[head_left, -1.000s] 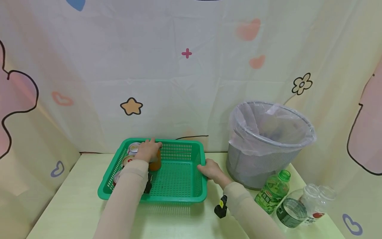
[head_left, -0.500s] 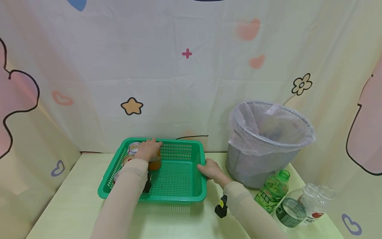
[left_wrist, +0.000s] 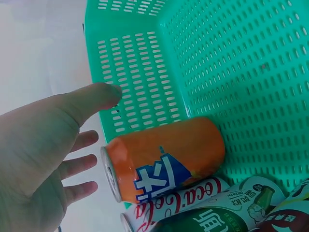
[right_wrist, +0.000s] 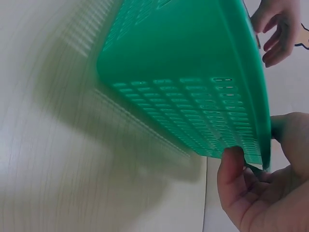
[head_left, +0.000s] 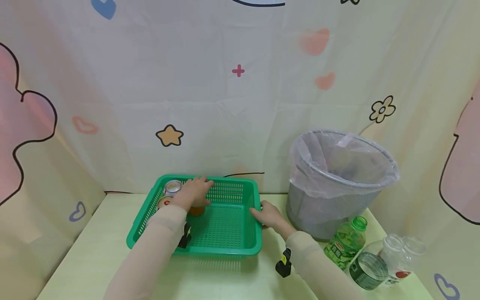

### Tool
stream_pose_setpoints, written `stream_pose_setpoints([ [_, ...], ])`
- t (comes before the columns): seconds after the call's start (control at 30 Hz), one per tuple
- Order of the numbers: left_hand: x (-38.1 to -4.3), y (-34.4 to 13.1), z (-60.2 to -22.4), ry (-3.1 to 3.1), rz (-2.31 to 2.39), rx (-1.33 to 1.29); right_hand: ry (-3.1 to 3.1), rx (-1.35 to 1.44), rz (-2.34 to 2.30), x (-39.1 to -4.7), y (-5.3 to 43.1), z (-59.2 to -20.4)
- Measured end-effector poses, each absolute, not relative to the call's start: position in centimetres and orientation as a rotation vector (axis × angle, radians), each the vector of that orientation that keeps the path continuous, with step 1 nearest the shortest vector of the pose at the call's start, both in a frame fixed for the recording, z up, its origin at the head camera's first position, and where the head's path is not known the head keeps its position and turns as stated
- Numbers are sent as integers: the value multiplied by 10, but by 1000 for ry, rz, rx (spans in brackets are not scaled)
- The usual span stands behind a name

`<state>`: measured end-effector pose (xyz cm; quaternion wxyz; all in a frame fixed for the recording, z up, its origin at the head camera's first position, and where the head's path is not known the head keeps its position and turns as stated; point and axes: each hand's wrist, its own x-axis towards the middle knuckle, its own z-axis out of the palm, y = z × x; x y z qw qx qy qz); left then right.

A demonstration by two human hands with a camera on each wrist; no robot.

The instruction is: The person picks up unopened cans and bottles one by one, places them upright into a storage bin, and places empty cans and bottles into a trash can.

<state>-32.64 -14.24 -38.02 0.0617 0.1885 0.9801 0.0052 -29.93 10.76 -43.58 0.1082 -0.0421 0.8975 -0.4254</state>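
Observation:
A green plastic basket (head_left: 221, 251) with slotted walls sits on the table. My left hand (head_left: 193, 193) hovers over its left half, thumb and fingers spread and apart from an orange soda can (left_wrist: 169, 154). That can stands inside against the basket's back wall, next to a white Coca-Cola can (left_wrist: 186, 198) and a green-and-white can (left_wrist: 231, 205). Part of a dark red can (left_wrist: 285, 220) shows at the corner of the left wrist view. My right hand (right_wrist: 263, 193) grips the basket's right rim, thumb on the inner side and curled fingers outside and below.
Right of the basket stands a grey mesh bin (head_left: 330, 208) with a clear plastic liner. In front of the bin are a green drink bottle (head_left: 346, 243), a clear bottle with a dark green label (head_left: 367, 271) and clear bottles (head_left: 406, 258). A patterned curtain (head_left: 240, 125) hangs behind.
My left hand has let go of the orange can, its fingers spreading and lifting slightly up and to the right. The right hand keeps its grip on the rim. The head view has shifted slightly.

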Motion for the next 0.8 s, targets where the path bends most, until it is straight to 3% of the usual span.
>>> stream_pose_setpoints([
  [0.8, -300, -120, -371, 3016, -81, 869, 3063, -363, -1033, -284, 120, -438],
])
